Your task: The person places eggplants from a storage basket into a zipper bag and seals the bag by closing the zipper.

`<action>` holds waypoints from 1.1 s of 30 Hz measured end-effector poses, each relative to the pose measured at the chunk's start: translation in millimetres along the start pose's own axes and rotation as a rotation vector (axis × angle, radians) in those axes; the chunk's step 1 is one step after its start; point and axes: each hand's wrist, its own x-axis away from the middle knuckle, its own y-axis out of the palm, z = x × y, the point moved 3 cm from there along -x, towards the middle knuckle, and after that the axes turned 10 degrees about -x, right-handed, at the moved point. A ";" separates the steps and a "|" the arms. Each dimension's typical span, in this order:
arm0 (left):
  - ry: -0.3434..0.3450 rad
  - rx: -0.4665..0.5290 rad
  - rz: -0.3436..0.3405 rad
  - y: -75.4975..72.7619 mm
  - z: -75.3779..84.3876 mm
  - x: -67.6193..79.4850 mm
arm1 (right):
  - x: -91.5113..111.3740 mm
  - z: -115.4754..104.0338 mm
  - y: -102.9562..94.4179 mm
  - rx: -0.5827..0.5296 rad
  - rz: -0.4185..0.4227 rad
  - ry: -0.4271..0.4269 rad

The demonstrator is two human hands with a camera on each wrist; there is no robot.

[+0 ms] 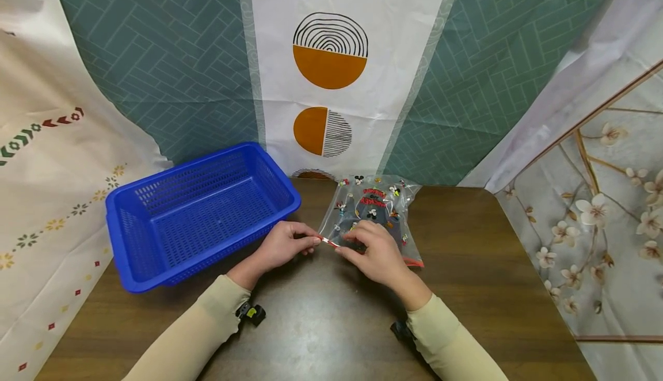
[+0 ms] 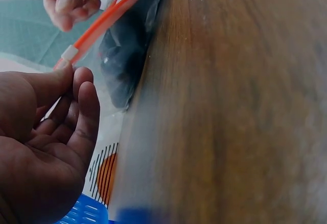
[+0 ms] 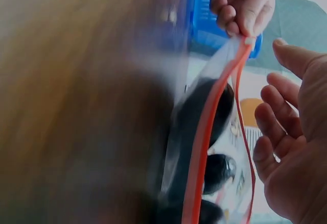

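Note:
A clear zip bag [image 1: 372, 205] with printed cartoon figures lies on the table, and dark rounded things [image 3: 217, 173] show inside it. Its two red edges [image 3: 207, 127] stand apart in the right wrist view, so the mouth gapes. At one end of the red strip sits a small white slider [image 2: 70, 52]. My left hand [image 1: 286, 246] pinches that end of the strip between thumb and fingers, right by the slider. Beside the strip is my right hand [image 1: 375, 251], its thumb and loosely bent fingers apart with nothing between them in the right wrist view.
To the left, a blue plastic basket [image 1: 207, 261] with perforated walls stands near my left forearm. Patterned cloth [image 1: 331, 93] hangs behind the brown table [image 1: 466, 312], and more cloth [image 1: 595, 243] borders it at the right.

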 end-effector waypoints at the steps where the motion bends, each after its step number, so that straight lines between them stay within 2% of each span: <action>1: -0.001 0.010 0.001 -0.1 -0.4 -0.2 | -2.1 -0.2 2.4 -0.002 -0.001 0.003; 13: -0.023 0.101 0.003 1.4 -2.8 0.6 | -12.2 0.1 22.3 -0.026 -0.025 0.015; 33: -0.003 0.157 0.009 4.4 -6.5 -0.4 | -16.7 -1.5 31.1 0.018 0.026 -0.030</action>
